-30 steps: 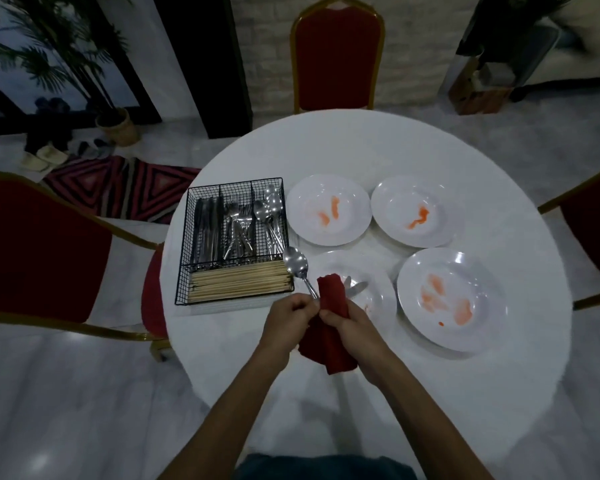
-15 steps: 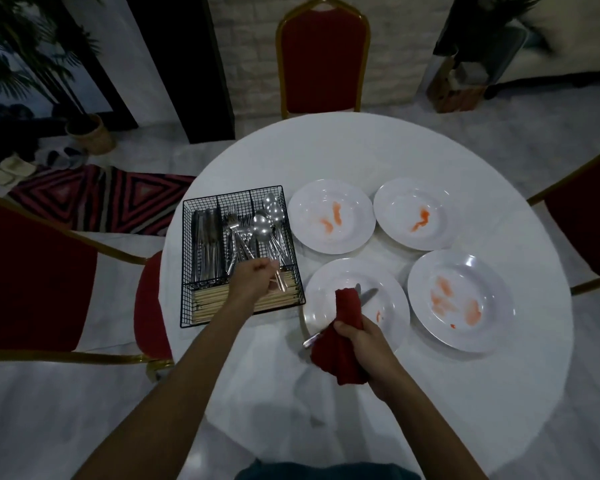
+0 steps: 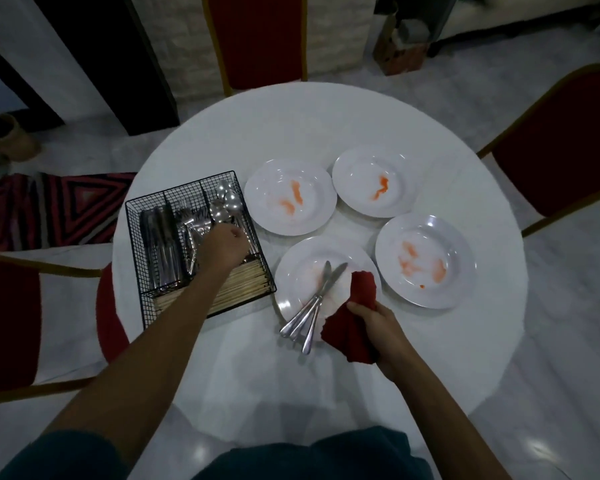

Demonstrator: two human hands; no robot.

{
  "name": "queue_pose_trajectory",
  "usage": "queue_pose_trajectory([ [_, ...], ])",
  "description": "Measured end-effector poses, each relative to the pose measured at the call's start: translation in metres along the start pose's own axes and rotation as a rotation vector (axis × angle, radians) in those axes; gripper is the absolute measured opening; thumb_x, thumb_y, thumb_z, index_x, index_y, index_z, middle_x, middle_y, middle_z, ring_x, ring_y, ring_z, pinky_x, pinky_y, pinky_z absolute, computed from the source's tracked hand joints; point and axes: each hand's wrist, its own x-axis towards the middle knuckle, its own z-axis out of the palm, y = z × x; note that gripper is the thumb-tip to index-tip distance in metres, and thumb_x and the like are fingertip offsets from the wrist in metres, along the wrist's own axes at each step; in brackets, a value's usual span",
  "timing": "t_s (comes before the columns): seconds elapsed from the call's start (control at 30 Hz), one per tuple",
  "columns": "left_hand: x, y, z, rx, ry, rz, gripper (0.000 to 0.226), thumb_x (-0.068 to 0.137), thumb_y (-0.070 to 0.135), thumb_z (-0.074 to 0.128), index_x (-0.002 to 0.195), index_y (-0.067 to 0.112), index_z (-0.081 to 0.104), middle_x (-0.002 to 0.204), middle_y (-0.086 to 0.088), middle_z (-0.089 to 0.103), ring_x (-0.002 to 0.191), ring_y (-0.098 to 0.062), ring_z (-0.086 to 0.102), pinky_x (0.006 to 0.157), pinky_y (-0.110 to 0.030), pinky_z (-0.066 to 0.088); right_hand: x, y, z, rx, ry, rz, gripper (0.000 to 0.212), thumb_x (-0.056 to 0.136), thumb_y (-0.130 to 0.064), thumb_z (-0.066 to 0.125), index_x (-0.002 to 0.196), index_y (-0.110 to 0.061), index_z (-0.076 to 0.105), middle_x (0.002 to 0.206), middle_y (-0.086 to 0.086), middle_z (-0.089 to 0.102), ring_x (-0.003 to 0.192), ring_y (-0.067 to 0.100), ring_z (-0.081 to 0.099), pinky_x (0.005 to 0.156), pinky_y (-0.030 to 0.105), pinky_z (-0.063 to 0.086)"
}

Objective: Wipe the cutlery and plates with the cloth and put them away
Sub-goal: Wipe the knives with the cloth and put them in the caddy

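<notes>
The left hand (image 3: 224, 245) has pushed further into the wire caddy (image 3: 181, 190), over the spoons (image 3: 224, 206), at the left edge of the table (image 3: 326, 126); whether its fingers hold one, I cannot tell. The right hand (image 3: 378, 323) grips the red cloth (image 3: 354, 317) beside cutlery (image 3: 314, 303) on the near plate (image 3: 291, 271); a snagging cloth could flip it off.

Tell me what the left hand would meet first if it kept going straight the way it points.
Probably the spoons in the right compartment of the wire caddy, just ahead of the left hand; above them, the caddy's side wall, then the stained plate. Height is unclear.
</notes>
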Motion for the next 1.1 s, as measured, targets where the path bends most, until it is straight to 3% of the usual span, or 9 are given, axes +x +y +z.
queue_pose_trajectory([
  [0.17,-0.065,0.019,0.048,0.128,-0.161,0.204,0.022,0.096,0.029,0.058,0.106,0.023,0.077,0.105,0.001,0.076,0.097,-0.023,0.069,0.079,-0.030,0.051,0.005,0.007,-0.014,0.066,0.056,0.015,0.023,0.100,-0.028,0.063,0.114,-0.010,0.066,0.103,0.016,0.077,0.093,0.036,0.076,0.071,0.047,0.061],
  [0.3,-0.097,0.013,0.089,0.404,-0.357,0.245,0.029,0.094,0.040,0.057,0.099,0.018,0.075,0.097,-0.005,0.075,0.093,-0.026,0.071,0.069,-0.027,0.047,0.000,0.005,-0.022,0.095,0.064,0.019,0.021,0.102,-0.031,0.060,0.111,-0.013,0.067,0.101,0.014,0.077,0.090,0.033,0.076,0.067,0.043,0.062],
  [0.4,-0.098,0.010,0.097,0.452,-0.388,0.202,0.040,0.094,0.054,0.054,0.091,0.017,0.069,0.090,-0.005,0.072,0.087,-0.025,0.070,0.064,-0.028,0.041,0.001,0.009,-0.028,0.089,0.049,0.024,0.023,0.101,-0.031,0.061,0.114,-0.013,0.068,0.100,0.010,0.079,0.090,0.029,0.077,0.083,0.048,0.062],
  [0.57,-0.101,0.015,0.086,0.375,-0.377,0.121,0.035,0.089,0.050,0.065,0.084,0.016,0.072,0.080,-0.002,0.072,0.078,-0.021,0.069,0.058,-0.026,0.043,0.005,0.013,-0.031,0.103,0.009,0.045,0.025,0.105,-0.033,0.053,0.115,-0.015,0.067,0.104,0.008,0.078,0.093,0.025,0.076,0.069,0.033,0.060],
  [0.73,-0.113,0.022,0.074,0.204,-0.372,0.073,0.032,0.092,0.046,0.066,0.074,0.020,0.067,0.071,0.003,0.066,0.072,-0.016,0.064,0.058,-0.026,0.044,0.008,0.008,-0.035,0.053,-0.022,0.083,0.043,0.108,-0.042,0.044,0.123,-0.010,0.068,0.116,0.011,0.074,0.106,0.026,0.072,0.094,0.043,0.058],
  [0.87,-0.137,0.045,0.067,-0.057,-0.450,0.045,0.029,0.097,0.045,0.060,0.080,0.022,0.067,0.078,0.000,0.068,0.072,-0.018,0.065,0.061,-0.029,0.047,0.010,-0.001,-0.038,0.111,-0.026,0.073,0.045,0.108,-0.043,0.043,0.129,-0.009,0.064,0.118,0.010,0.073,0.108,0.026,0.071,0.095,0.042,0.057],
  [0.97,-0.164,0.071,0.073,-0.093,-0.546,0.084,0.029,0.102,0.033,0.051,0.081,0.017,0.063,0.073,-0.006,0.066,0.053,-0.015,0.059,0.048,-0.024,0.046,0.008,-0.009,-0.032,0.111,-0.113,0.034,0.047,0.108,-0.048,0.042,0.120,-0.011,0.068,0.110,0.011,0.077,0.103,0.027,0.074,0.096,0.048,0.057],
  [1.0,-0.171,0.080,0.076,-0.093,-0.567,0.104,0.026,0.102,0.024,0.048,0.086,0.011,0.064,0.076,-0.008,0.067,0.055,-0.015,0.062,0.049,-0.025,0.050,0.006,-0.014,-0.030,0.072,-0.137,0.014,0.046,0.107,-0.048,0.042,0.114,-0.013,0.071,0.103,0.011,0.078,0.098,0.027,0.075,0.091,0.046,0.059],
  [1.1,-0.182,0.090,0.084,-0.150,-0.612,0.139,0.024,0.097,0.014,0.046,0.094,-0.001,0.065,0.086,-0.012,0.071,0.076,-0.024,0.069,0.078,-0.044,0.059,0.005,-0.027,-0.030,-0.038,-0.138,-0.088,0.029,0.105,-0.035,0.053,0.105,-0.014,0.074,0.094,0.010,0.079,0.086,0.024,0.076,0.077,0.039,0.061],
])
